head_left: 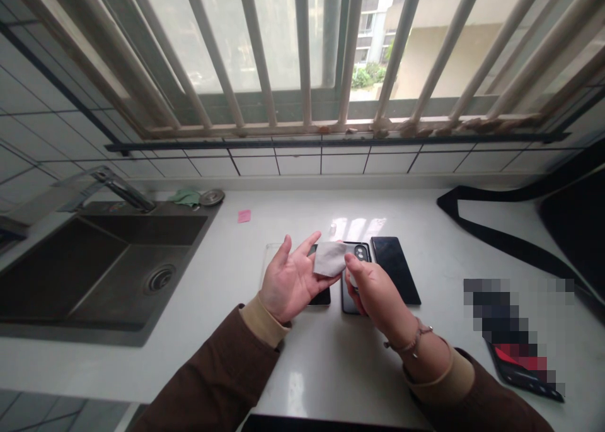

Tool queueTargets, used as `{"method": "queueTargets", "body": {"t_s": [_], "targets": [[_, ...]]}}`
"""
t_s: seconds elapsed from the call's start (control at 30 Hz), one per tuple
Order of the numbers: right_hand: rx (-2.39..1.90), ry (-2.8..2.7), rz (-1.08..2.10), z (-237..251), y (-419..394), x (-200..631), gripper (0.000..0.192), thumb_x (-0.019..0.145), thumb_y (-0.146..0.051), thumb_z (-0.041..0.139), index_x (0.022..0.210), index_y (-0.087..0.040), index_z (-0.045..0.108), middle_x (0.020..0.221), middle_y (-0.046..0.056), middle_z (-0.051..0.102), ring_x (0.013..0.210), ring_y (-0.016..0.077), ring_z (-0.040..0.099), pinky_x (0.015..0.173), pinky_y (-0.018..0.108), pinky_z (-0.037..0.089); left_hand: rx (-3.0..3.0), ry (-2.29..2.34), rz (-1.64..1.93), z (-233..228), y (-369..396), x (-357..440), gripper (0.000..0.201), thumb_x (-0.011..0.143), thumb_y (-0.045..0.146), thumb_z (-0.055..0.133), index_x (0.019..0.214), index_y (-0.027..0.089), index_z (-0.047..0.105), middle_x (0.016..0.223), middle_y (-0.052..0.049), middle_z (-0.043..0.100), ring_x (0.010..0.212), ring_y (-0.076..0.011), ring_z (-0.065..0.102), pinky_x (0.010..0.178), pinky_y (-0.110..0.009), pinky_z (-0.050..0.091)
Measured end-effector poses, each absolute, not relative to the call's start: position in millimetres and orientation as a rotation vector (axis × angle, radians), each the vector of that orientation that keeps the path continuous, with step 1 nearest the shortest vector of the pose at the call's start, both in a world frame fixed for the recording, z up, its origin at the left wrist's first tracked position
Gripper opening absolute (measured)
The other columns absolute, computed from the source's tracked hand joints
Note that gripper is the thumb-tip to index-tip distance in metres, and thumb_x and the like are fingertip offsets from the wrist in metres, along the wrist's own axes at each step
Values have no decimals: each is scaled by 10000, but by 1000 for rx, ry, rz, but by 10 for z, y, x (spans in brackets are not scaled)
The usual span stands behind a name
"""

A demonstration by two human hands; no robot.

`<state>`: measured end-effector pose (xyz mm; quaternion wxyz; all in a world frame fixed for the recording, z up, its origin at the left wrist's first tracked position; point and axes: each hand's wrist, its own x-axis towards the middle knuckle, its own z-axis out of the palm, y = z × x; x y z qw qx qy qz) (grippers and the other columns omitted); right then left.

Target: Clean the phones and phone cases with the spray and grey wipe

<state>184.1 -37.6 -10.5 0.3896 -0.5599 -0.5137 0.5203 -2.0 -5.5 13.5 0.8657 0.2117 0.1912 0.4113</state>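
Apparently for flat support, in the head view a grey cloth (329, 260) is laid across the wide-spread left hand (292, 282), its edge being pinched by the right hand (375, 288). Below, on the counter (208, 306), a phone (350, 303) is partly hidden.

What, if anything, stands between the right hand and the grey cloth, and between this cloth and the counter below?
Nothing visible separates the right hand from the grey cloth; it appears to pinch the right edge. Between the cloth and the counter, the left hand is in the way, its fingers partly under the cloth.
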Motion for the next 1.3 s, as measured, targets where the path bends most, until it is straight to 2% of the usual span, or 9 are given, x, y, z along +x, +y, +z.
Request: {"method": "queueTargets", "body": {"t_s": [0.13, 0.67, 0.73, 0.8, 0.87, 0.93, 1.07, 1.2, 1.3], "targets": [[-1385, -1311, 1359, -88, -379, 1838, 739, 969, -825, 408, 523, -235, 423, 420, -25, 397, 378, 102, 323, 412, 274, 228, 450, 399, 862, 128, -53, -19, 840, 1005, 749, 406, 1636, 206, 301, 1578, -234, 534, 1405, -376, 583, 1182, -602, 396], [-1404, -1353, 1405, -89, -373, 1821, 759, 954, -863, 388, 526, -237, 419, 411, -25, 417, 345, 99, 338, 385, 267, 221, 454, 413, 877, 126, -51, -19, 861, 980, 778, 443, 1612, 199, 360, 1571, -235, 544, 1418, -395, 574, 1186, -620, 405], [-1411, -1295, 1388, -107, -364, 1830, 744, 962, -861, 375, 560, -238, 430, 416, -35, 412, 348, 103, 346, 394, 265, 237, 472, 449, 897, 104, -48, -11, 770, 1006, 688, 513, 1593, 202, 400, 1552, -224, 570, 1406, -378, 591, 1184, -602, 423], [-1402, -1262, 1331, -130, -348, 1850, 715, 978, -844, 377, 613, -236, 468, 444, -37, 443, 375, 116, 397, 421, 264, 295, 526, 518, 940, 66, -43, -2, 636, 1016, 489, 636, 1565, 223, 455, 1523, -194, 607, 1368, -343, 630, 1183, -564, 445], [-1372, -1269, 1229, -141, -329, 1876, 653, 991, -804, 435, 696, -229, 528, 518, -26, 525, 453, 138, 492, 492, 269, 391, 599, 604, 990, 23, -35, 3, 585, 966, 281, 736, 1511, 232, 528, 1456, -162, 667, 1296, -306, 686, 1175, -516, 471], [-1348, -1289, 1113, -130, -306, 1898, 570, 995, -748, 521, 785, -221, 576, 637, -5, 617, 573, 157, 574, 596, 277, 461, 644, 675, 1021, -10, -26, 2, 543, 910, 175, 785, 1424, 207, 610, 1350, -148, 732, 1210, -281, 736, 1148, -477, 506], [-1297, -1186, 1027, -32, -237, 1932, 525, 1027, -712, 492, 927, -211, 612, 864, 51, 731, 744, 180, 647, 706, 289, 515, 653, 732, 1039, -23, -13, -11, 432, 884, 142, 800, 1299, 163, 680, 1240, -151, 777, 1126, -265, 771, 1085, -432, 565], [-1251, -1152, 1041, 120, -30, 2010, 535, 1029, -736, 451, 980, -220, 584, 842, 36, 726, 696, 170, 641, 656, 279, 509, 666, 739, 1064, -19, -4, -18, 472, 879, 149, 808, 1328, 174, 664, 1255, -146, 773, 1118, -257, 775, 1066, -411, 583], [-1325, -1287, 908, 215, 286, 2078, 568, 1003, -756, 487, 1013, -206, 631, 853, 38, 727, 655, 160, 611, 605, 274, 467, 676, 755, 1093, -19, 5, -13, 494, 879, 154, 809, 1348, 182, 656, 1278, -137, 765, 1110, -246, 776, 1056, -399, 593]]}}
